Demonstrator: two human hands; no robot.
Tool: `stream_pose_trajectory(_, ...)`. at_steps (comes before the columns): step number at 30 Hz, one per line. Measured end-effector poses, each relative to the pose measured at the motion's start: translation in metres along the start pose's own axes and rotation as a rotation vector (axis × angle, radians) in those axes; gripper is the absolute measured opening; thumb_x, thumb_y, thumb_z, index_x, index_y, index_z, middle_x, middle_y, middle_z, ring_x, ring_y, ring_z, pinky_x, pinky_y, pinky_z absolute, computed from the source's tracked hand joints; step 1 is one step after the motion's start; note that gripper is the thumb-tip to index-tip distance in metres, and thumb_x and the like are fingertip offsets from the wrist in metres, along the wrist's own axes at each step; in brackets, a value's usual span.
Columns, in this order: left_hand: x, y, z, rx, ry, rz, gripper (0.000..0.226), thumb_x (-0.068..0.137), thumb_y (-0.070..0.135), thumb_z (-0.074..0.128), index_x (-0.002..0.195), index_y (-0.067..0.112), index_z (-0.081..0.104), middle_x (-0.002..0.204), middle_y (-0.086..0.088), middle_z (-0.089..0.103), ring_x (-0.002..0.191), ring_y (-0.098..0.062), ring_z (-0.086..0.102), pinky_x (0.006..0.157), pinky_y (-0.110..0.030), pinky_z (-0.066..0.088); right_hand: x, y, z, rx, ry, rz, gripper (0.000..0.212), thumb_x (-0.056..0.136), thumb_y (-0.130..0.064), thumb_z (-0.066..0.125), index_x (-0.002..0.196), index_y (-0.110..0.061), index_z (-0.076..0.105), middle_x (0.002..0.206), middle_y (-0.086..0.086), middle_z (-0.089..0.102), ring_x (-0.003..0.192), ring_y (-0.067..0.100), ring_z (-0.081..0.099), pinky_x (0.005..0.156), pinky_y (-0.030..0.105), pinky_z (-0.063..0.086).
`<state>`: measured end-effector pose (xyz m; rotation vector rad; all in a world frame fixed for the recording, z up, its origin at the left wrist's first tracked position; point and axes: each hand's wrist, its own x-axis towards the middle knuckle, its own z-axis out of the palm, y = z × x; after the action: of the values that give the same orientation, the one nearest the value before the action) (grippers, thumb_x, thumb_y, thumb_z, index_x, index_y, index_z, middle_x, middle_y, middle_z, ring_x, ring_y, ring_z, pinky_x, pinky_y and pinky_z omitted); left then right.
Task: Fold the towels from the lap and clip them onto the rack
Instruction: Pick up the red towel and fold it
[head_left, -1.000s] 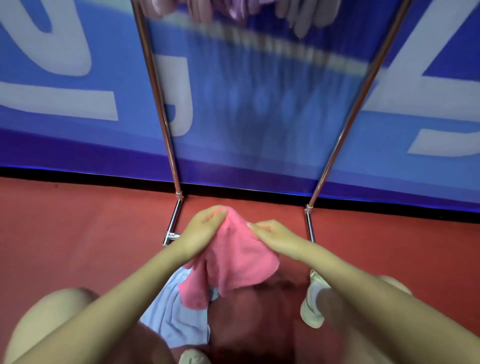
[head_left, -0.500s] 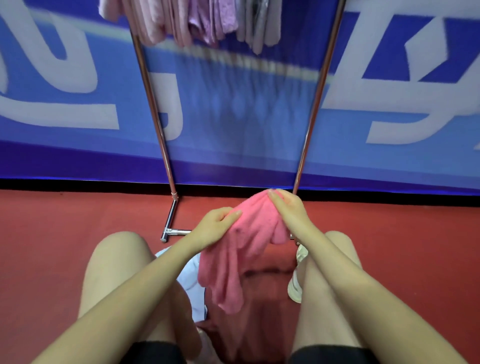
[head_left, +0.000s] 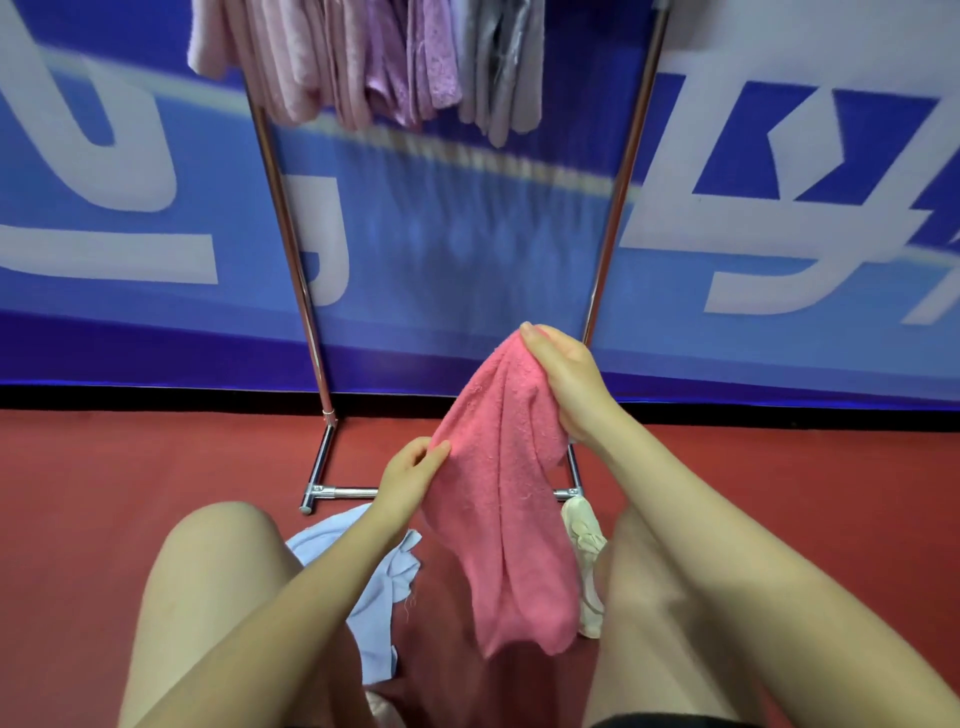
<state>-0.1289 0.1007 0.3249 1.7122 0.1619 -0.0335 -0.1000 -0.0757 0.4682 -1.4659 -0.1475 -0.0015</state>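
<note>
Raised since before, pink towel hangs between both hands.

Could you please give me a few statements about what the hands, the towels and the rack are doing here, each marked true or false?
1. The right hand grips the top of the pink towel. True.
2. The left hand rests idle on a knee. False: it pinches the pink towel's side edge.
3. Towels already hang at the top of the rack. True.
4. The pink towel is clipped onto the rack. False: it hangs from the hands, in front of the rack.
5. A light blue towel lies by the left leg. True.
</note>
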Motion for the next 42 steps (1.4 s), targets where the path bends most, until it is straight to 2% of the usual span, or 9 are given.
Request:
stream_pose_trajectory(10, 0.024, -0.021, 0.025, -0.318, -0.02, -0.324, 0.018, 0.094, 0.036, 0.057, 0.09, 0.018, 0.057, 0.083, -0.003, 0.058, 0.072, -0.013, 0.052, 0.061, -0.024, 0.044, 0.012, -0.044, 0.0, 0.114, 0.089, -0.05, 0.022, 0.095, -0.022, 0.053, 0.076, -0.015, 0.062, 0.068, -0.001, 0.062, 0.062, 0.009, 0.058, 0.066, 0.025, 0.048)
stream_pose_trajectory(16, 0.039, -0.024, 0.034, -0.31, -0.025, -0.284, 0.03, 0.099, 0.023, 0.047, 0.099, 0.006, 0.071, 0.094, -0.008, 0.075, 0.1, -0.025, 0.063, 0.09, -0.037, 0.047, 0.007, -0.039, -0.02, 0.082, 0.15, -0.004, 0.018, 0.093, -0.024, 0.057, 0.076, -0.019, 0.062, 0.066, -0.006, 0.061, 0.065, 0.009, 0.056, 0.068, 0.027, 0.046)
stream_pose_trajectory(21, 0.038, 0.016, 0.037, -0.514, 0.01, -0.383, 0.027, 0.093, 0.028, 0.052, 0.074, 0.009, 0.058, 0.06, -0.006, 0.065, 0.061, -0.02, 0.06, 0.064, -0.031, 0.045, -0.012, -0.005, -0.051, -0.098, 0.178, 0.037, 0.019, 0.092, -0.025, 0.058, 0.074, -0.019, 0.062, 0.075, -0.005, 0.059, 0.074, 0.009, 0.053, 0.074, 0.026, 0.044)
stream_pose_trajectory(25, 0.03, 0.048, 0.031, -0.452, 0.029, -0.264, 0.014, 0.087, 0.022, 0.056, 0.076, 0.014, 0.06, 0.066, -0.004, 0.054, 0.056, -0.015, 0.048, 0.051, -0.023, 0.041, -0.028, 0.054, -0.068, -0.55, 0.053, 0.148, 0.038, 0.092, -0.028, 0.053, 0.084, 0.009, 0.06, 0.081, 0.02, 0.06, 0.078, 0.011, 0.049, 0.078, 0.034, 0.042)
stream_pose_trajectory(28, 0.018, 0.058, 0.024, -0.229, 0.011, -0.109, 0.014, 0.089, 0.019, 0.053, 0.078, 0.016, 0.062, 0.067, 0.004, 0.056, 0.06, -0.01, 0.047, 0.053, -0.023, 0.042, -0.036, 0.09, -0.062, -0.748, -0.07, 0.289, 0.023, 0.091, -0.024, 0.055, 0.082, -0.003, 0.059, 0.071, 0.004, 0.054, 0.069, 0.01, 0.045, 0.067, 0.03, 0.041)
stream_pose_trajectory(30, 0.013, 0.058, 0.021, -0.009, -0.029, 0.112, 0.022, 0.098, 0.015, 0.046, 0.081, 0.013, 0.06, 0.076, 0.005, 0.057, 0.068, -0.005, 0.047, 0.063, -0.017, 0.042, -0.038, 0.101, -0.049, -0.68, -0.112, 0.288, 0.011, 0.09, -0.01, 0.056, 0.1, -0.011, 0.059, 0.079, -0.002, 0.055, 0.072, 0.009, 0.047, 0.064, 0.017, 0.041)
stream_pose_trajectory(33, 0.004, 0.055, 0.018, 0.118, -0.125, 0.247, 0.028, 0.1, 0.015, 0.043, 0.076, 0.018, 0.055, 0.075, 0.007, 0.053, 0.067, 0.0, 0.045, 0.068, -0.014, 0.039, -0.032, 0.103, -0.023, -0.498, -0.213, 0.162, 0.046, 0.081, 0.003, 0.055, 0.125, -0.01, 0.052, 0.119, 0.002, 0.056, 0.107, 0.008, 0.052, 0.094, 0.015, 0.04)
stream_pose_trajectory(37, 0.007, 0.048, 0.006, 0.253, -0.207, 0.315, 0.031, 0.101, 0.014, 0.044, 0.072, 0.024, 0.049, 0.07, 0.011, 0.05, 0.062, 0.003, 0.042, 0.069, -0.023, 0.038, -0.033, 0.098, 0.0, -0.334, -0.288, 0.199, 0.032, 0.065, -0.009, 0.054, 0.096, -0.006, 0.06, 0.084, -0.004, 0.056, 0.072, -0.006, 0.05, 0.069, 0.011, 0.04)
stream_pose_trajectory(42, 0.013, 0.044, -0.011, 0.336, -0.128, 0.374, 0.032, 0.1, 0.011, 0.045, 0.072, 0.027, 0.046, 0.07, 0.011, 0.049, 0.064, 0.006, 0.046, 0.07, -0.02, 0.037, -0.038, 0.115, 0.007, -0.272, -0.318, 0.204, 0.012, 0.089, -0.007, 0.061, 0.093, 0.005, 0.06, 0.083, 0.009, 0.055, 0.08, 0.015, 0.05, 0.066, 0.025, 0.041)
